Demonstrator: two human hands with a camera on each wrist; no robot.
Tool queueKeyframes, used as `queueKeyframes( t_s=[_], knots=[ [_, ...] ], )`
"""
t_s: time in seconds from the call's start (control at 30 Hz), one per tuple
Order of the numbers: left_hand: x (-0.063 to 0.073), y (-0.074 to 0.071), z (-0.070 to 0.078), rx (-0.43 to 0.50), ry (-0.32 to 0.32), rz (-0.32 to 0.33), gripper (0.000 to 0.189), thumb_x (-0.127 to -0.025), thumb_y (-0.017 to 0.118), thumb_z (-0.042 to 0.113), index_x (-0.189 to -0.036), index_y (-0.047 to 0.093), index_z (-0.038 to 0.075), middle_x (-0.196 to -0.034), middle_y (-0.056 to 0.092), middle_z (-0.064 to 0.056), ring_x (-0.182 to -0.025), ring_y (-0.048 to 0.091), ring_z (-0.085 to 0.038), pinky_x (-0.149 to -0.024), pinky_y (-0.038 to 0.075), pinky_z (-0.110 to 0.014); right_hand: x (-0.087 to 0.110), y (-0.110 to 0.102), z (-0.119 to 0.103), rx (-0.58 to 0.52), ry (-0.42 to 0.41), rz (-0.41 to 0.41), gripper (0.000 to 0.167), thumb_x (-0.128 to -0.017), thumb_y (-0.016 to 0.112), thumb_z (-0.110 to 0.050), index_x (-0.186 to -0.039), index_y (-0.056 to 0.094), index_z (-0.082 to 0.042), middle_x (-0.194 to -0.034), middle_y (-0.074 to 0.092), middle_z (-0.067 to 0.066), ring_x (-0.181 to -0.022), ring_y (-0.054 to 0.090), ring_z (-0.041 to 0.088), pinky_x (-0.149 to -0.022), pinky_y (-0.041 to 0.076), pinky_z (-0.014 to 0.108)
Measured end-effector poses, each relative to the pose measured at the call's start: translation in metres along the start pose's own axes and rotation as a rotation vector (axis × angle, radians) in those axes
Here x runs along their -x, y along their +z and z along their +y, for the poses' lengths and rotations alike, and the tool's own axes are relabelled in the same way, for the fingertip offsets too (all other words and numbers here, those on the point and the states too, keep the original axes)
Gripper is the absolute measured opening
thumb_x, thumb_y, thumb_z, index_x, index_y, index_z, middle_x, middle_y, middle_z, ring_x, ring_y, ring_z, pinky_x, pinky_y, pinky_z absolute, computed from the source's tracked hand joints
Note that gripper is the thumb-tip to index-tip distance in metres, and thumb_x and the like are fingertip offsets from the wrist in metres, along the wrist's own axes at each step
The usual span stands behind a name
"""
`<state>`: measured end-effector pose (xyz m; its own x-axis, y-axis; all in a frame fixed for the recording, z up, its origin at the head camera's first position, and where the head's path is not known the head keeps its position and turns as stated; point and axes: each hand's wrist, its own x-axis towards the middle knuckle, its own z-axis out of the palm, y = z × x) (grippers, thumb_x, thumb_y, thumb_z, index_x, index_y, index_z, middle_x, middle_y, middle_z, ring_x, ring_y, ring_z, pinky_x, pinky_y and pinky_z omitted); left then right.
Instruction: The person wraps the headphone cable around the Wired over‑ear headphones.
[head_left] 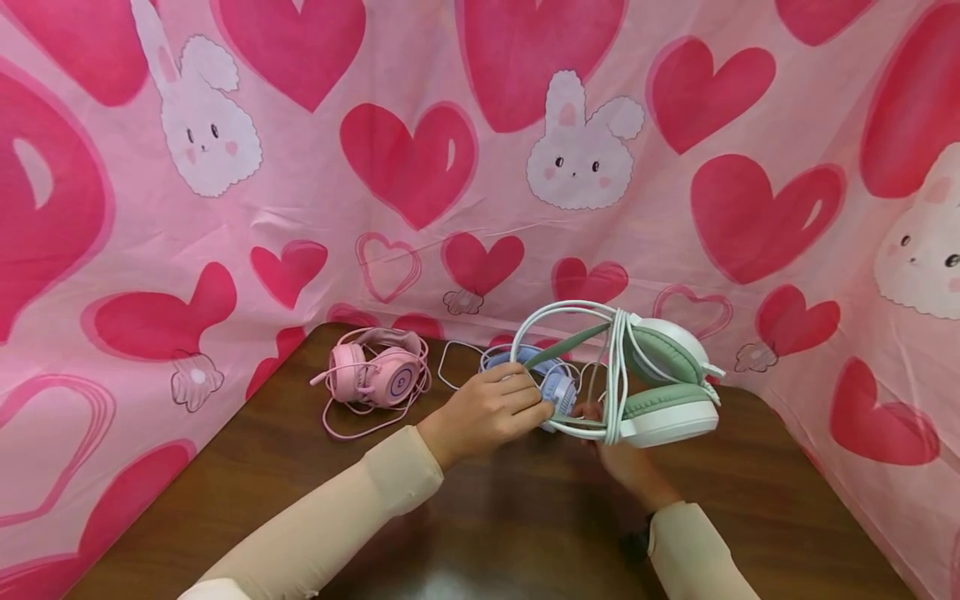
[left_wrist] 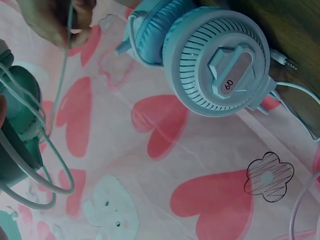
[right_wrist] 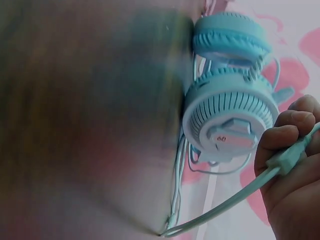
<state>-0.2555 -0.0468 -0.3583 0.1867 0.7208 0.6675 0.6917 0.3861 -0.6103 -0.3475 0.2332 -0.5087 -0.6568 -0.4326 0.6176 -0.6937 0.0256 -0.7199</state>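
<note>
White headphones with green ear pads (head_left: 675, 423) are held up over the table, tilted sideways, with white cable wound around the headband. My left hand (head_left: 489, 412) grips the headband at its left end. Below and partly behind the headphones, my right hand (head_left: 628, 468) is partly hidden in the head view. In the right wrist view, its curled fingers (right_wrist: 280, 137) hold a pale cable (right_wrist: 225, 202) at a thicker piece. Behind my left hand sit light blue headphones (left_wrist: 215, 62), largely covered in the head view.
Pink headphones (head_left: 397, 379) with their cable loosely around them lie at the back left of the brown wooden table (head_left: 480, 525). A pink cloth (head_left: 420, 275) with hearts and rabbits hangs around the back and sides. A small plug (left_wrist: 284, 60) lies beside the blue headphones.
</note>
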Motion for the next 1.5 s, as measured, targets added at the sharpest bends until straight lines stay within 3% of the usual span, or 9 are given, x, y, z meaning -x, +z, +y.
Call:
queueKeyframes(
  t_s=[0.1,0.23,0.4,0.53,0.77,1.03,1.13,1.33,1.5],
  knots=[
    [0.001,0.006,-0.002,-0.004,-0.021,-0.018,0.019,-0.098,0.051,0.005,-0.101,0.069,0.010,-0.091,0.069,0.001,-0.089,0.063,-0.015,-0.095,0.045,-0.033,0.002,0.026,-0.089,0.190,0.177,0.006,0.030,-0.107,0.032,-0.014,-0.088,0.054,-0.009,-0.070,0.047,0.007,-0.055,0.041,0.017,-0.046,0.030,0.029],
    [0.002,0.014,-0.006,-0.028,-0.035,-0.023,0.022,-0.099,0.047,0.004,-0.100,0.068,0.011,-0.090,0.069,0.001,-0.089,0.063,-0.015,-0.095,0.045,-0.033,0.001,0.036,-0.114,0.336,0.246,0.029,0.031,-0.106,0.033,-0.007,-0.084,0.055,-0.003,-0.066,0.049,0.006,-0.053,0.043,0.013,-0.047,0.034,0.028],
    [0.001,0.020,-0.017,-0.053,-0.055,-0.010,0.018,-0.096,0.053,0.003,-0.098,0.069,0.011,-0.088,0.069,0.002,-0.087,0.063,-0.015,-0.091,0.047,-0.033,0.006,0.039,-0.108,0.311,0.228,0.008,0.027,-0.107,0.031,-0.008,-0.109,0.056,0.000,-0.067,0.049,0.003,-0.051,0.044,0.011,-0.042,0.035,0.028],
    [0.000,0.021,-0.026,-0.044,-0.082,0.006,0.013,-0.092,0.061,0.003,-0.097,0.071,0.010,-0.086,0.070,0.001,-0.084,0.063,-0.015,-0.089,0.048,-0.033,0.010,0.040,-0.107,0.297,0.283,0.029,0.025,-0.106,0.034,-0.011,-0.115,0.055,-0.001,-0.068,0.054,0.005,-0.049,0.047,0.014,-0.042,0.039,0.028],
    [0.003,0.026,-0.036,-0.055,-0.117,-0.019,0.012,-0.091,0.062,0.004,-0.094,0.072,0.010,-0.085,0.070,0.000,-0.082,0.063,-0.017,-0.091,0.047,-0.034,0.006,0.050,-0.143,0.291,0.348,0.039,0.027,-0.105,0.038,-0.010,-0.128,0.048,0.000,-0.069,0.055,0.009,-0.049,0.049,0.019,-0.046,0.042,0.028],
    [0.008,0.032,-0.043,-0.058,-0.152,-0.083,0.018,-0.095,0.055,0.003,-0.096,0.071,0.011,-0.086,0.069,0.000,-0.086,0.062,-0.017,-0.093,0.045,-0.034,0.005,0.057,-0.170,0.283,0.317,0.035,0.026,-0.101,0.045,-0.002,-0.126,0.048,0.002,-0.067,0.055,0.014,-0.050,0.047,0.019,-0.047,0.041,0.026],
    [0.009,0.033,-0.044,-0.061,-0.150,-0.092,0.018,-0.094,0.055,0.002,-0.095,0.071,0.011,-0.085,0.068,0.000,-0.086,0.062,-0.017,-0.093,0.045,-0.034,0.006,0.057,-0.171,0.285,0.310,0.041,0.026,-0.100,0.047,-0.001,-0.126,0.048,0.001,-0.067,0.055,0.013,-0.053,0.047,0.012,-0.048,0.041,0.026],
    [0.010,0.037,-0.046,-0.062,-0.146,-0.094,0.014,-0.091,0.059,0.002,-0.092,0.070,0.011,-0.081,0.067,0.000,-0.084,0.062,-0.018,-0.091,0.046,-0.034,0.008,0.054,-0.177,0.313,0.319,0.014,0.024,-0.101,0.047,-0.003,-0.124,0.052,0.002,-0.066,0.055,0.010,-0.053,0.047,0.014,-0.050,0.041,0.026],
    [0.010,0.039,-0.048,-0.079,-0.158,-0.117,0.010,-0.089,0.064,0.005,-0.092,0.072,0.012,-0.083,0.068,0.000,-0.085,0.063,-0.018,-0.092,0.046,-0.035,0.013,0.048,-0.164,0.354,0.346,0.007,0.026,-0.102,0.047,-0.008,-0.126,0.055,-0.002,-0.070,0.056,0.002,-0.058,0.050,0.012,-0.054,0.043,0.027]
  ],
)
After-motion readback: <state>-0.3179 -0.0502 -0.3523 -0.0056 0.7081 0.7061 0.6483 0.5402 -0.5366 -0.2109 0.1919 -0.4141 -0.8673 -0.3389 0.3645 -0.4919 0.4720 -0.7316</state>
